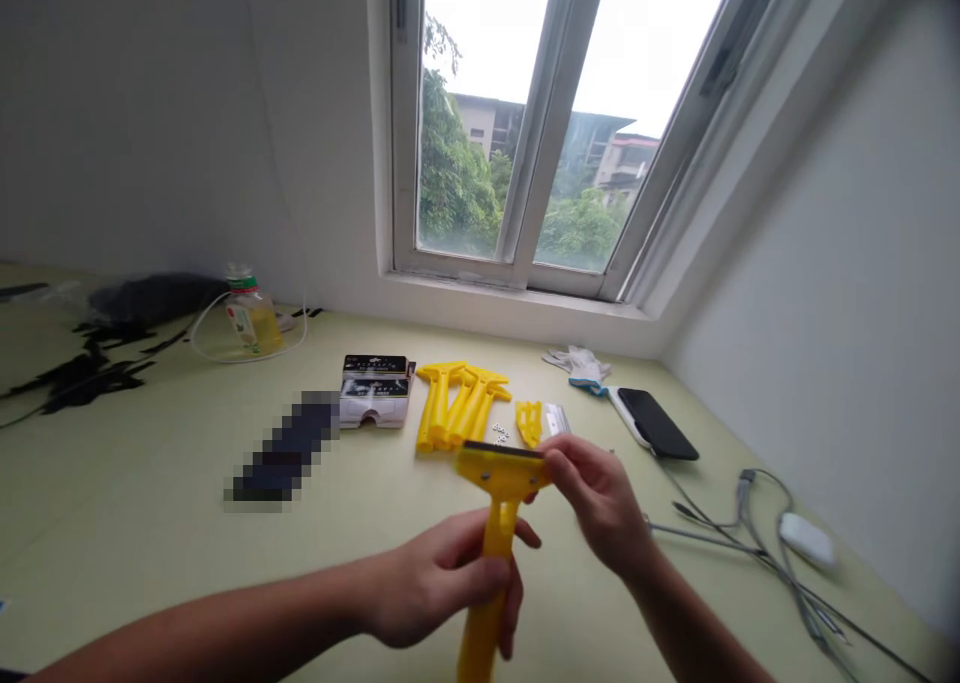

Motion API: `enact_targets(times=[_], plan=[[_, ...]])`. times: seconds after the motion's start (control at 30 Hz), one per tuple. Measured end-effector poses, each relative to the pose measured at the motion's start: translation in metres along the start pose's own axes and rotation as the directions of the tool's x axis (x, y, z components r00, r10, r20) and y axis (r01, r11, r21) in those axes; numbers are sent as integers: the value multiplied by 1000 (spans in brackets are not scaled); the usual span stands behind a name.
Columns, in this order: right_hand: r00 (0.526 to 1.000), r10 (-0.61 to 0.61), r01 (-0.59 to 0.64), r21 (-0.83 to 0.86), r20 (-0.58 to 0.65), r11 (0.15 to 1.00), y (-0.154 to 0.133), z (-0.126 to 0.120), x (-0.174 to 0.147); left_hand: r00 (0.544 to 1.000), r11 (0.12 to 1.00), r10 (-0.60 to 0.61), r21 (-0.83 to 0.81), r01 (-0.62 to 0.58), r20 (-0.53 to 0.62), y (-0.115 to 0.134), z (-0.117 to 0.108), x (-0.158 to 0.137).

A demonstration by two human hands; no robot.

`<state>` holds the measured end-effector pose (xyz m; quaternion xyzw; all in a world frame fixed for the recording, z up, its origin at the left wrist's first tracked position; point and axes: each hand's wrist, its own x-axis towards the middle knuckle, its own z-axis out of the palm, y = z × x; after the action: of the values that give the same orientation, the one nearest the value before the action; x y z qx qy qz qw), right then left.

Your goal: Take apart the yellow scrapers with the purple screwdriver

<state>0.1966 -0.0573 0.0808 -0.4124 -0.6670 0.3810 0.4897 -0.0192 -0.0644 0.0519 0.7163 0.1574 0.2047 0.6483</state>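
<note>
A yellow scraper [501, 483] with a dark strip along its top edge and two small screws in its head is held upright in front of me. My left hand [450, 573] wraps round its handle. The fingers of my right hand [596, 493] pinch the right end of the head. Behind it on the table lie several yellow scraper handles [454, 408] in a group. Just right of them are some small metal screws or nuts [500, 431], yellow plastic pieces [529, 421] and flat silvery blades [557, 419].
Black-and-white packages [375, 393] lie left of the handles. A bottle [255, 318] stands at the back left. On the right are a glove [579, 365], a phone [658, 425], cables [742, 523] and a white case [807, 541]. A window [517, 203] is behind the table [150, 543].
</note>
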Motion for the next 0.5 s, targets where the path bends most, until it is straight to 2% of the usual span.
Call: enact_targets(times=[0.03, 0.07, 0.1, 0.13, 0.2, 0.23, 0.27, 0.33, 0.4, 0.5], plan=[[1000, -5, 9, -182, 22, 983, 3, -15, -9, 1000, 987, -22, 160, 24, -19, 4, -2, -2], [1000, -5, 8, -356, 10, 934, 8, -32, -19, 998, 930, -15, 367, 34, -55, 6, -7, -4], [998, 55, -44, -539, 4, 841, 16, -49, -29, 997, 822, 10, 568, 35, -76, 8, -13, -7], [997, 80, -66, -702, -13, 709, 25, -63, -39, 997, 687, 29, 726, 32, -71, 8, -19, -9], [990, 139, -57, -892, 6, 448, 46, -84, -55, 999, 433, 22, 901, 23, -36, 4, -27, -12], [982, 187, -44, -933, 25, 358, 56, -90, -60, 1000, 344, -2, 939, 21, -21, -1, -28, -12], [972, 227, -21, -952, 52, 305, 65, -94, -63, 1000, 280, -24, 960, 22, -16, -6, -28, -11], [950, 291, 33, -963, 113, 267, 74, -98, -63, 999, 199, -40, 980, 17, -9, -16, -25, -8], [937, 306, 77, -954, 169, 291, 67, -101, -59, 1000, 159, -26, 987, 15, -11, -25, -23, -4], [953, 220, 98, -900, 207, 424, 29, -104, -54, 1000, 122, 22, 992, -9, 7, -33, -25, -1]])
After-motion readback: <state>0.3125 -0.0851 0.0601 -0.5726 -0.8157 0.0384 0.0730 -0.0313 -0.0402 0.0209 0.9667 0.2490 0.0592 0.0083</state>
